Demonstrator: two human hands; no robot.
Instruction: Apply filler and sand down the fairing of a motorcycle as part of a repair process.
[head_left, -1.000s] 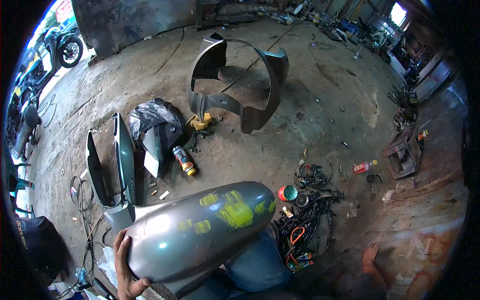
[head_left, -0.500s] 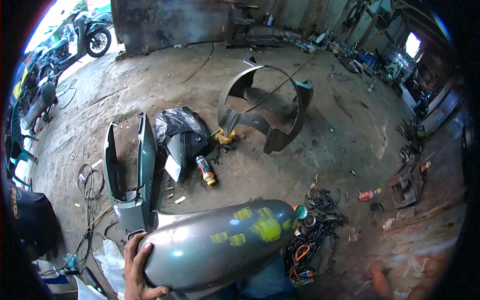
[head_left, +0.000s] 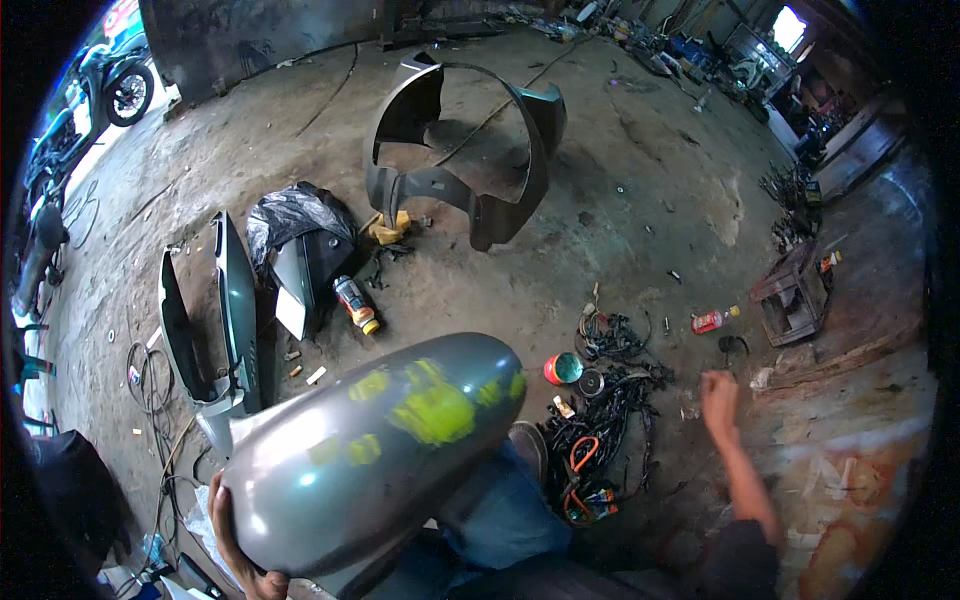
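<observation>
Motorcycle fender (head_left: 385, 478), just one, lies low in front of the person, over the blue jeans (head_left: 505, 515); from where I stand it seems propped on the lap. The left hand (head_left: 233, 550) grips its left end, fingers along the side, thumb underneath. The right hand (head_left: 720, 405) is out to the right, well apart from the fender, and blurred; I can't tell whether it's closed on anything.

I'd judge the step in hand to be steadying the fender for patching; the next move, I think, calls for a firm left grip and a light right touch.

Counting, I make it five clear yellow-green patches (head_left: 435, 408) plus a fainter one, one open red tin (head_left: 563, 369), one wiring heap (head_left: 625, 415), one U-shaped tail fairing (head_left: 237, 310), one ring-shaped fairing (head_left: 507, 217), one black plastic bag (head_left: 298, 220), one dark yellow-capped bottle (head_left: 356, 304) and one red-labelled bottle (head_left: 712, 320).
</observation>
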